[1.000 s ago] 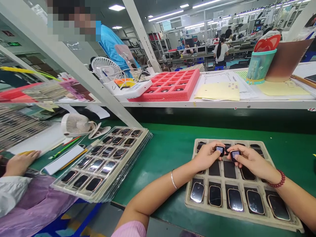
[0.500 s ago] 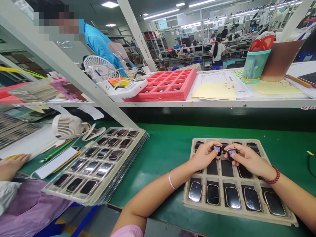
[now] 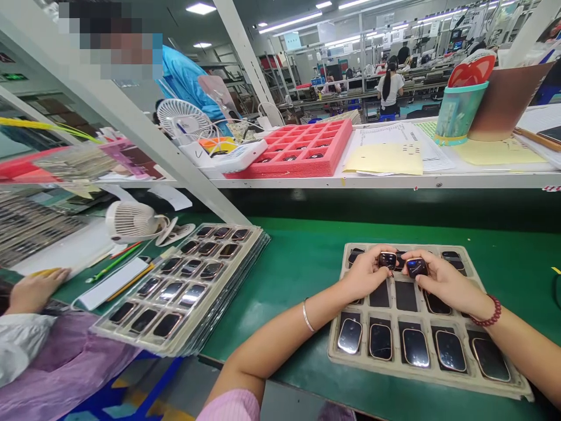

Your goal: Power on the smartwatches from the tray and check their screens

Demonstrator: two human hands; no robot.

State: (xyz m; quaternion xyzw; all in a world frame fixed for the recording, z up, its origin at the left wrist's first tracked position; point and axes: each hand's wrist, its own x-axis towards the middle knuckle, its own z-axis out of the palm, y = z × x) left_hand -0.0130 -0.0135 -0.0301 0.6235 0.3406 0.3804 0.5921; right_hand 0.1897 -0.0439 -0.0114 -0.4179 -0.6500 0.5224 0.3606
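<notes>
Between the left hand's (image 3: 364, 273) fingers I see a gold-rimmed watch (image 3: 387, 260), pinched by its edges, its dark face turned up. Just to its right, the right hand (image 3: 451, 289) grips a second watch (image 3: 416, 267), thumb on the near side, with a bluish gleam on the glass. A narrow gap parts the two watches.

Right under the fingers lies a pale tray (image 3: 394, 369); both watches are held above its far half. On the near side of the fingertips, two compartments show flat black liners (image 3: 407, 296), and nearer still a row of five watches (image 3: 415, 348) lies face up. Past the knuckles, more watches sit partly hidden.

Back from the left fingers, a silver bangle (image 3: 308, 316) circles the wrist; behind the right ones, a red beaded bracelet (image 3: 491, 311).

Well left of the fingers, across the green table (image 3: 298, 280), stands a stack of filled trays (image 3: 228, 301), with a white fan (image 3: 131, 222) beyond it and another person's hand (image 3: 37, 292) farther left. Ahead of the fingers and higher, a shelf (image 3: 381, 182) bears a red foam tray (image 3: 337, 158), yellow paper (image 3: 384, 159) and a teal cup (image 3: 460, 114).
</notes>
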